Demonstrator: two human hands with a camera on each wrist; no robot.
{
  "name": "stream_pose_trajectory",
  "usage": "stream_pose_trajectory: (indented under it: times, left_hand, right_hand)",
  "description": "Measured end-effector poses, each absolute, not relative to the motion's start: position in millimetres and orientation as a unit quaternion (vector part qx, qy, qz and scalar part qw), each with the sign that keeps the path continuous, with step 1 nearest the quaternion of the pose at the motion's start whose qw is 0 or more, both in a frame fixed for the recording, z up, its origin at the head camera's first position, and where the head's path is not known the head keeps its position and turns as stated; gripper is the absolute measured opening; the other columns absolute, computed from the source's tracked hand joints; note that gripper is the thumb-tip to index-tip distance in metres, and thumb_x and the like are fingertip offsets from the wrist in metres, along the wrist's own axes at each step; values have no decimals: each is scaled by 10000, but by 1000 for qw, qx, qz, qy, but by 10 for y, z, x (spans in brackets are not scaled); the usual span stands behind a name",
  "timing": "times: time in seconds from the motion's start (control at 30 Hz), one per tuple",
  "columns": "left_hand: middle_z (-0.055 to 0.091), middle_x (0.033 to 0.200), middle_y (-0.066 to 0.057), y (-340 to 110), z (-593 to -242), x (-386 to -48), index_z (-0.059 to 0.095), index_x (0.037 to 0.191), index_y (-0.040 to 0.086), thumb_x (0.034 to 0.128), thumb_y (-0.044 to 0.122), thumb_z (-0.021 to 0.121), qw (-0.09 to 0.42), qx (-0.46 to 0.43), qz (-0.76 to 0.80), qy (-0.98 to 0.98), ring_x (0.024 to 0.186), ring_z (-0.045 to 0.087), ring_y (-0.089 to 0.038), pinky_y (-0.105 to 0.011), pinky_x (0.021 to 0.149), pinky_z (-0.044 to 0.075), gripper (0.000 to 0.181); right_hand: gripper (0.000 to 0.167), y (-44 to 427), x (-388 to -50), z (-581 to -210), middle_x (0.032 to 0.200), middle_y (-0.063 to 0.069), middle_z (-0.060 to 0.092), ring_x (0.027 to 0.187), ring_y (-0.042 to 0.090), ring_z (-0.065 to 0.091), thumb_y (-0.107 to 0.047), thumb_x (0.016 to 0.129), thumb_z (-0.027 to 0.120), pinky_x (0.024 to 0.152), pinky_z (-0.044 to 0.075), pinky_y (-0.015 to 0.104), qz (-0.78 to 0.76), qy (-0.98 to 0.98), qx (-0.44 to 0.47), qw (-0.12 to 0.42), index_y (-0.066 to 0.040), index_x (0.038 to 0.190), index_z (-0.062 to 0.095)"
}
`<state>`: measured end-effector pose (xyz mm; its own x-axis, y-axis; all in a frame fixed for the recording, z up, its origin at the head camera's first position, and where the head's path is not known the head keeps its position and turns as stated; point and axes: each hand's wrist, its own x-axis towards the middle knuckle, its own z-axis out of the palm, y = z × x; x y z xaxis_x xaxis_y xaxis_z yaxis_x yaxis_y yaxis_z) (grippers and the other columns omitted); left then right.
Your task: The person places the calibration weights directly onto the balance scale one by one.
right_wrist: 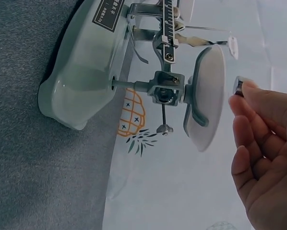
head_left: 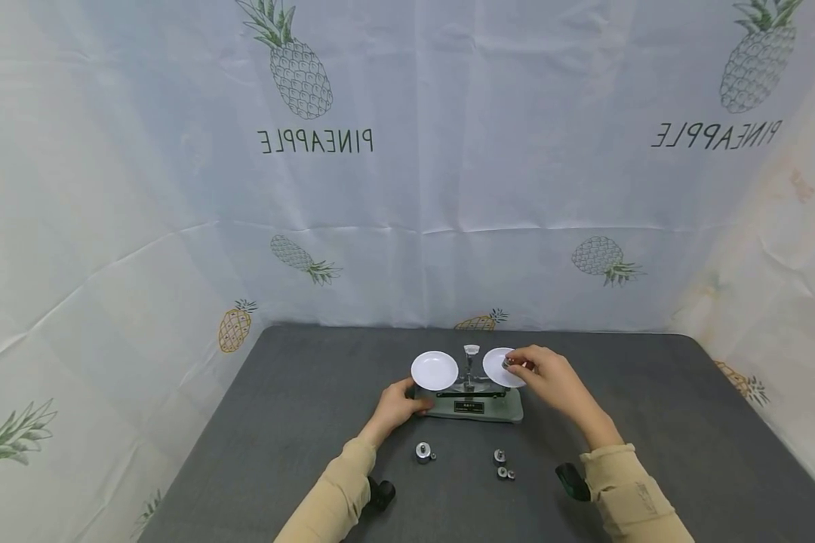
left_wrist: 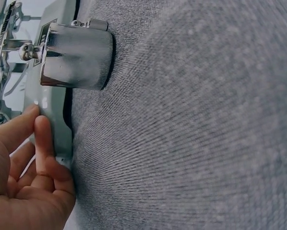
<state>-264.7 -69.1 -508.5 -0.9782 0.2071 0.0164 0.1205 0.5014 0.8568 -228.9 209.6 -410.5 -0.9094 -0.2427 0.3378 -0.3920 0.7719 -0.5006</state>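
A pale green balance scale (head_left: 499,410) with two white pans stands near the far side of the dark table. At its left end my left hand (head_left: 392,409) grips the base, thumb in front; some of the fingers are hidden behind it in the head view. My right hand (head_left: 550,378) pinches a small metal weight (right_wrist: 240,84) between thumb and forefinger, just above the right pan (head_left: 493,366). A gap shows between that weight and the pan in the right wrist view. The left pan (head_left: 435,370) bears nothing.
In front of the scale, a large cylindrical weight (head_left: 422,451) stands beside a tiny one (head_left: 433,456). Farther right are a medium weight (head_left: 499,456) and two smaller weights (head_left: 502,473). A pineapple-printed cloth (head_left: 448,279) hangs behind the table.
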Motion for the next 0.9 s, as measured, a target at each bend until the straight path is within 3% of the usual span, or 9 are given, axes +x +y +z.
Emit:
stream_pose_trajectory:
  times: [0.43,0.67,0.9]
  left_hand:
    - [710,765,-85,-699,-5075,-2645,619,1160,53,765,207,752,56,101,487,866,623,632,-77,-259,671,465,444]
    - [701,746,-112,-707,-5076,-2645,616,1130,34,775,196,744,67,102,502,856,588,578,-71,-228,541,466,411]
    - [699,737,-124,-716,-5071,-2634,613,1154,37,784,198,736,67,105,509,852,579,572,-79,-226,519,456,421]
  right_hand:
    - [207,2004,-2420,-4157,915,91,668,804,206,591,-122,849,662,661,472,345,287,-936,160,128,-41,1038,686]
    - [198,1988,-2452,-4201,906,93,675,812,217,573,-122,845,667,678,467,364,272,-941,149,137,-41,1023,694]
    - [187,1958,-2488,-4247,902,97,684,788,205,529,-118,832,681,660,424,328,268,-941,147,144,-43,1001,709]
